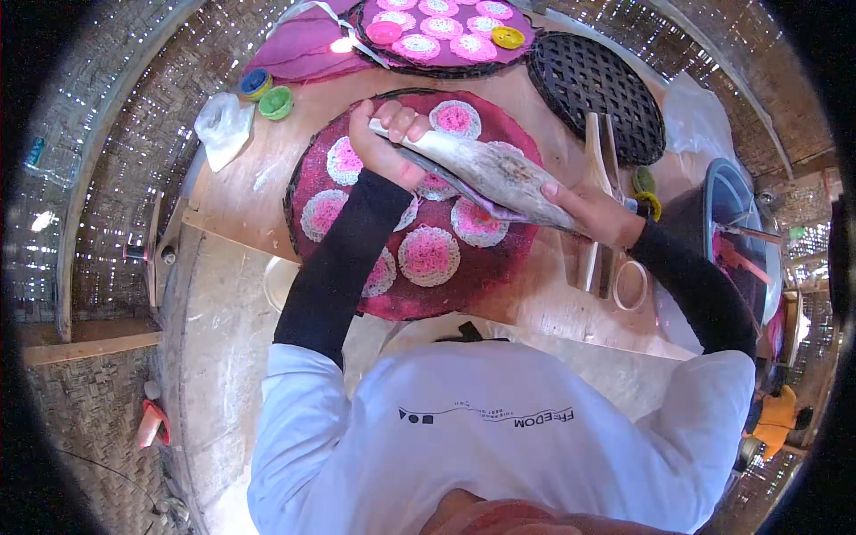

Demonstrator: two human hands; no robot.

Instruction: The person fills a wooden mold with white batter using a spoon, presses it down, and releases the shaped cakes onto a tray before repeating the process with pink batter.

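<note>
My left hand (390, 141) is closed around the upper-left end of a long, worn piece of pale wood (495, 169). At the other end, my right hand (604, 214) grips it, thumb on top. The piece slants down to the right, and a dark, purple-edged layer shows along its lower side; I cannot tell its exact kind. Below it lies a round tray (312, 176) covered with dark red mesh (499, 285). Several lacy pink-and-white discs (429, 255) rest on the mesh, some partly hidden by my hands and left forearm.
Beyond lies another disc-covered round tray (428, 69), beside a black woven tray (599, 94). Small green (275, 102) and blue-and-yellow (255, 84) bowls stand by a white plastic bag (223, 129). To the right are wooden sticks (595, 160), a ring (630, 285) and a dark bucket (709, 192).
</note>
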